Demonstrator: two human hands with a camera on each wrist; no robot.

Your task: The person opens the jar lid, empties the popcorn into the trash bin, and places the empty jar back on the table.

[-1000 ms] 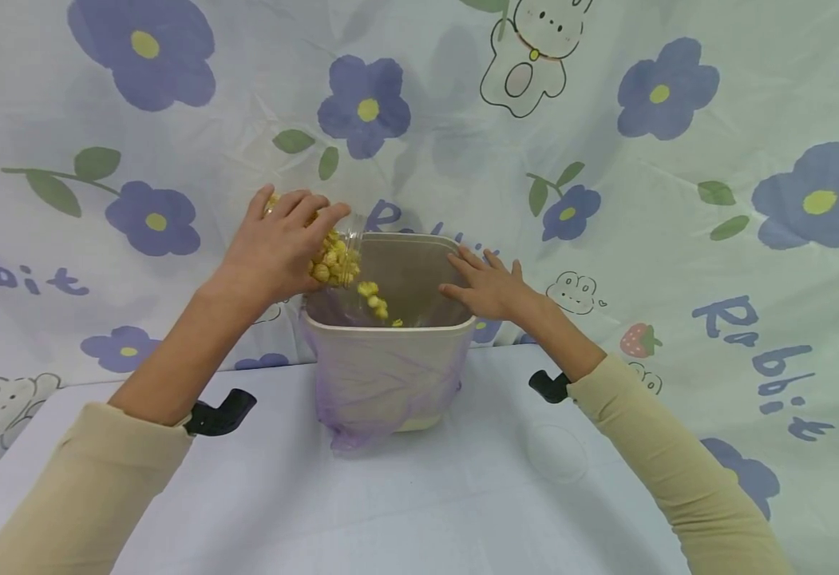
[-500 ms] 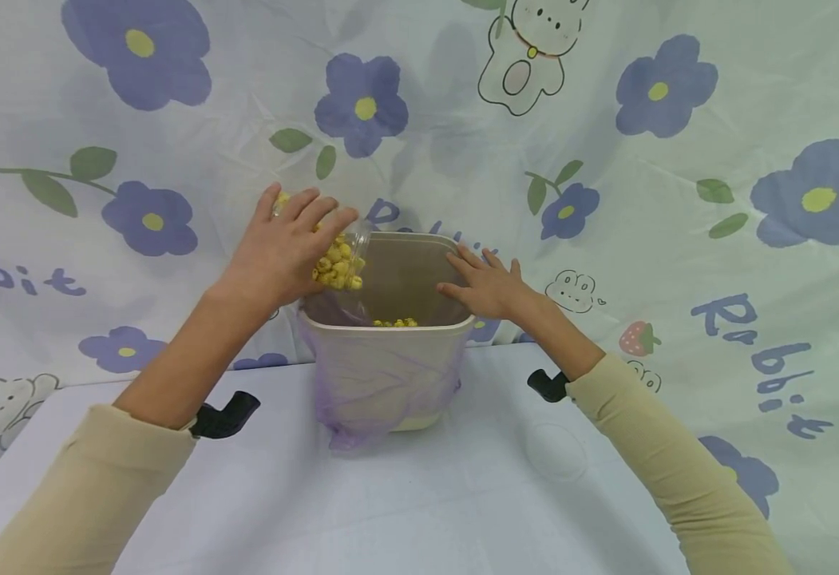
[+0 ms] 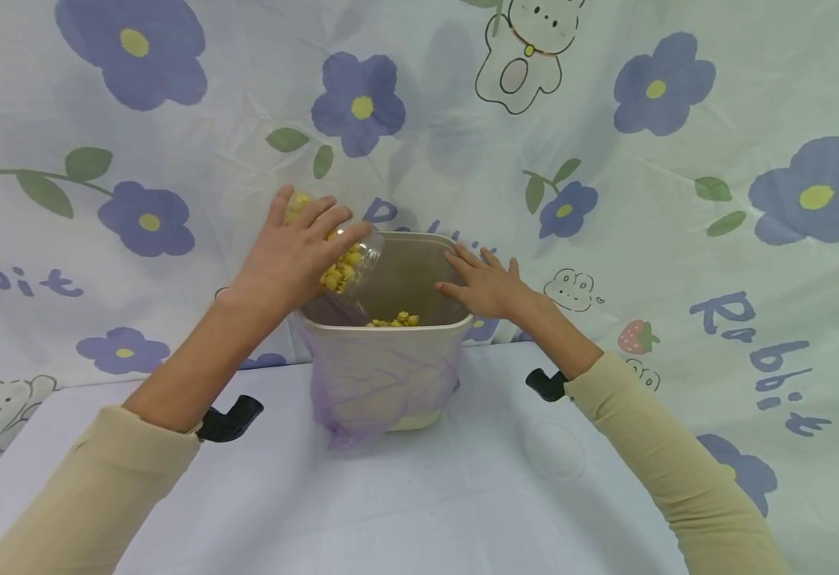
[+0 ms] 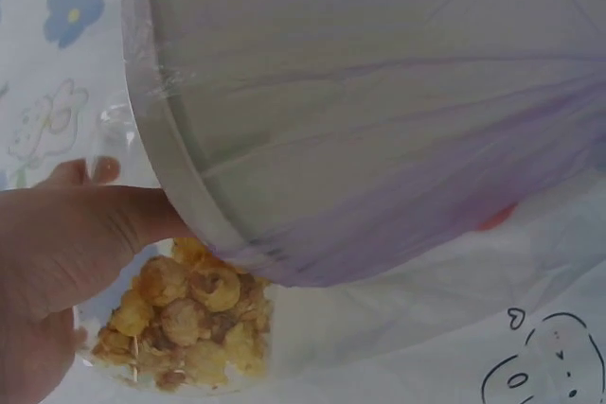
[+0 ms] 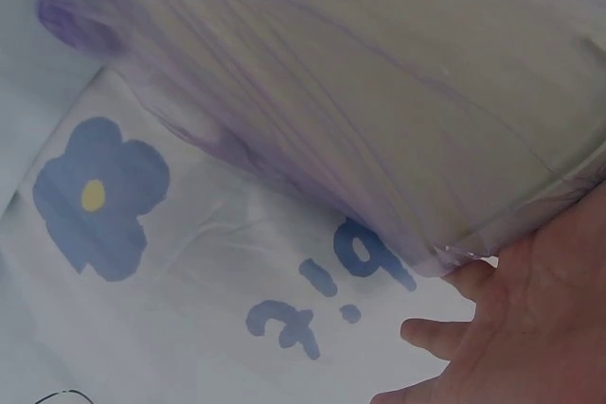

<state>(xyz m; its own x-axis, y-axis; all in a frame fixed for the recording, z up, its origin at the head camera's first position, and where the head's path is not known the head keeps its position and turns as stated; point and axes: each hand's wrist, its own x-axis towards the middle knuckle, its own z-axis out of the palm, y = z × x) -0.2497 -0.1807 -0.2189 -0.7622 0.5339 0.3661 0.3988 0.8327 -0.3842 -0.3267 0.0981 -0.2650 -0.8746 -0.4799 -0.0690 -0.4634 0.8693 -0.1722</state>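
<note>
In the head view my left hand point(image 3: 282, 259) grips a clear plastic jar point(image 3: 369, 252), tipped on its side with its mouth over a beige bin point(image 3: 383, 328). Yellow popcorn point(image 3: 338, 275) fills the jar's lower part; the left wrist view shows more popcorn point(image 4: 189, 314) through its wall. A sheer purple bag point(image 3: 358, 391) lines the bin and hangs over its outside. Inside the bin, a small heap of popcorn point(image 3: 403, 319) shows just above the front rim. My right hand point(image 3: 489, 286) rests at the bin's right rim, fingers spread.
The bin stands on a white-covered table point(image 3: 405, 519). Right of it lies a faint transparent disc point(image 3: 555, 450). Close behind hangs a white curtain point(image 3: 419, 120) printed with flowers and rabbits. Black wrist mounts point(image 3: 231, 418) stick out by both cuffs.
My left hand has shifted slightly right, tipping the jar further over the bin. Falling popcorn pieces have landed, and the heap inside shows a little higher. The right hand keeps its place.
</note>
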